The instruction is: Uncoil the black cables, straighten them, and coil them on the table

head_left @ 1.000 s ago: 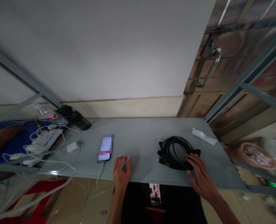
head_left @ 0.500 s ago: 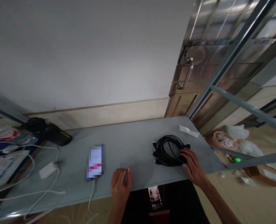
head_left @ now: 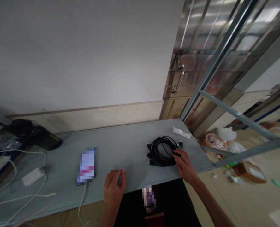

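A coil of black cable (head_left: 162,151) with several connector ends lies on the grey tabletop (head_left: 130,138). My right hand (head_left: 185,166) rests at the coil's right side, its stretched fingertips on the loops and its thumb lower down. Whether those fingertips press on the cable is hard to see. My left hand (head_left: 115,186) lies at the table's front edge with loosely curled fingers. Its thumb stands apart from them, with a dark gap between and nothing visibly held. Left of that hand lies a phone (head_left: 87,165), its lit screen blurred, with a white cable (head_left: 81,201) at its lower end.
A black hair dryer (head_left: 44,137) and a white adapter (head_left: 32,176) with trailing cables are at the left. A white paper strip (head_left: 181,132) lies near the right end. Metal posts (head_left: 215,56) rise there. Another phone (head_left: 149,198) is on my lap. A carton (head_left: 251,171) stands on the floor.
The view has turned slightly right, so the table things appear further left. My right hand sits a little closer in against the coil. My left hand keeps its pose.
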A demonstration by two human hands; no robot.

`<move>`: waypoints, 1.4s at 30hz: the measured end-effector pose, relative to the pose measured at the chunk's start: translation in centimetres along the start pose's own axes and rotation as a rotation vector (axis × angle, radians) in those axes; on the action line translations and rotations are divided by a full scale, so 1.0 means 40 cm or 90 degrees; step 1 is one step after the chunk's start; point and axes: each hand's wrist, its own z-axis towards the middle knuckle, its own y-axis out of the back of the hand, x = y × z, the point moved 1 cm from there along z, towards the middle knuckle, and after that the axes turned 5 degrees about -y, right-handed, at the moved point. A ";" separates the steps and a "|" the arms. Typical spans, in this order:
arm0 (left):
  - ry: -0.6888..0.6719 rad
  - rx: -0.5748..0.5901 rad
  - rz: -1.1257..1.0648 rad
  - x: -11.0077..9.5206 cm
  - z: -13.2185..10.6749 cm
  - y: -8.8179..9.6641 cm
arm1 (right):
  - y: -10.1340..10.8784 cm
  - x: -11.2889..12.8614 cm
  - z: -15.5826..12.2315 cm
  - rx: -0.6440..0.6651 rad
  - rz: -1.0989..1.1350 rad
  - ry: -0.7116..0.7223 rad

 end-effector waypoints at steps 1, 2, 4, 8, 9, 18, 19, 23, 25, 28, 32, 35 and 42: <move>0.001 0.001 0.006 -0.001 0.000 -0.001 | -0.003 -0.005 -0.002 -0.002 -0.001 0.004; 0.002 0.002 0.011 -0.003 0.000 -0.002 | -0.007 -0.011 -0.005 -0.004 -0.002 0.008; 0.006 0.001 0.019 -0.005 -0.001 -0.003 | -0.014 -0.024 -0.009 -0.009 -0.008 0.015; 0.012 -0.010 0.028 -0.007 -0.004 -0.008 | -0.024 -0.040 -0.015 -0.017 -0.025 0.027; 0.014 -0.014 0.031 -0.007 -0.005 -0.009 | -0.025 -0.042 -0.016 -0.017 -0.030 0.029; 0.024 -0.023 0.050 -0.006 -0.001 -0.008 | -0.027 -0.047 -0.021 0.009 -0.017 0.044; 0.025 -0.024 0.051 -0.007 -0.001 -0.008 | -0.028 -0.048 -0.020 0.012 -0.019 0.054; 0.036 -0.025 0.057 -0.007 0.000 -0.007 | -0.023 -0.043 -0.014 0.039 -0.024 0.088; 0.045 -0.027 0.063 -0.007 0.000 -0.006 | -0.017 -0.032 -0.011 0.051 -0.015 0.100; 0.057 -0.030 0.069 -0.008 -0.001 -0.004 | -0.009 -0.016 -0.007 0.058 -0.006 0.117; 0.076 -0.041 0.076 -0.008 0.000 -0.001 | -0.006 -0.008 -0.006 0.063 -0.011 0.121; 0.091 -0.043 0.080 -0.009 0.000 0.002 | -0.012 -0.014 -0.007 0.061 -0.013 0.117; 0.102 -0.048 0.079 -0.007 -0.003 0.006 | -0.032 -0.027 -0.006 0.035 0.000 0.079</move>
